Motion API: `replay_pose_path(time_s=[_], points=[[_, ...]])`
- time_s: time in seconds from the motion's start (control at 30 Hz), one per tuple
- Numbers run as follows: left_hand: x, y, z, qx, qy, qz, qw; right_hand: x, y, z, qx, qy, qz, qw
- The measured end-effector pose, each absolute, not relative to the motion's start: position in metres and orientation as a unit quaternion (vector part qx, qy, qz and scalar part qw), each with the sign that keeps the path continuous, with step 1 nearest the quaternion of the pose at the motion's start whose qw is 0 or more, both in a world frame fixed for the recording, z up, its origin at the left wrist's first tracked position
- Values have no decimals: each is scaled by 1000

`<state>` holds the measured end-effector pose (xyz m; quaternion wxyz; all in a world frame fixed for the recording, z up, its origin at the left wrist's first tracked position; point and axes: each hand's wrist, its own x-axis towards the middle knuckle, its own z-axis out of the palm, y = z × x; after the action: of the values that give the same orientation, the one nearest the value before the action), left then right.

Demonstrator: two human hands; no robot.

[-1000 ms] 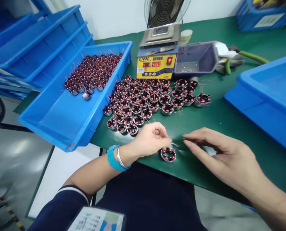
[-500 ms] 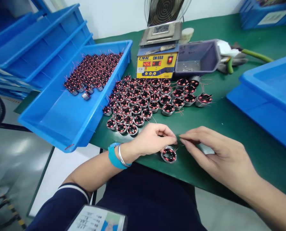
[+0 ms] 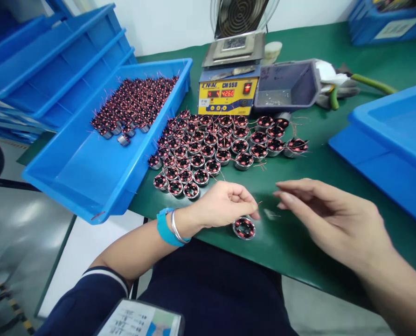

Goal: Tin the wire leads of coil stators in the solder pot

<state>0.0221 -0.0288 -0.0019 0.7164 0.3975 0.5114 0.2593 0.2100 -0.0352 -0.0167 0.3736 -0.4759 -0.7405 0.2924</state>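
A wound copper motor stator (image 3: 244, 228) with a silver metal ring rests on the green table (image 3: 299, 252) in front of me. My left hand (image 3: 231, 200) is closed just above it, thumb and fingers pinching thin copper wire (image 3: 260, 203), whose end sticks out past the fingertips. To the right, my right hand (image 3: 334, 219) hovers over the table, its thumb and index fingertip slightly parted with nothing visible between them. Below those fingertips is a small, blurred pale scrap (image 3: 271, 213), too indistinct to name.
Several more stators (image 3: 208, 150) stand in rows ahead. A blue tray (image 3: 78, 161) full of wound parts is at the left. Behind are a yellow CM 558 solder pot (image 3: 225, 95), a grey bin (image 3: 288, 86) and green-handled pliers (image 3: 334, 95). Blue trays (image 3: 390, 140) lie at the right.
My right hand has moved right, away from my left, and its fingertips have parted. The pale scrap now shows more clearly between the hands. My left hand has barely moved.
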Motion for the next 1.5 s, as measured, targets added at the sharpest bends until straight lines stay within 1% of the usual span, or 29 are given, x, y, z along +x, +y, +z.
replay_pose_path(time_s=[0.13,0.23,0.33,0.47,0.53,0.6,0.67,0.8,1.0,1.13,1.27,1.43,1.5], points=[[22,-28,-4,399,498,254,727,214,-30,-18,-409,-796,288,342],[22,-28,-8,396,488,254,735,208,-30,-15,-359,-822,284,339],[21,-29,-11,397,480,263,737,203,-32,-13,-356,-826,280,336],[19,-31,-13,406,458,281,739,200,-36,-15,-385,-807,323,309],[18,-31,-14,413,453,286,736,200,-39,-18,-416,-791,303,331],[17,-31,-13,418,453,288,733,201,-42,-21,-435,-784,255,362],[18,-30,-12,417,455,284,734,202,-45,-22,-419,-795,225,375],[19,-29,-12,410,453,277,742,202,-50,-23,-384,-812,224,379],[20,-29,-12,410,458,282,736,201,-52,-25,-401,-790,254,388],[20,-30,-11,417,456,280,735,202,-53,-25,-397,-794,225,402],[20,-30,-11,427,449,275,735,202,-54,-25,-375,-810,215,398],[19,-30,-12,435,443,274,735,202,-54,-29,-386,-812,212,382],[18,-30,-12,438,439,271,736,203,-53,-29,-370,-828,183,380]])
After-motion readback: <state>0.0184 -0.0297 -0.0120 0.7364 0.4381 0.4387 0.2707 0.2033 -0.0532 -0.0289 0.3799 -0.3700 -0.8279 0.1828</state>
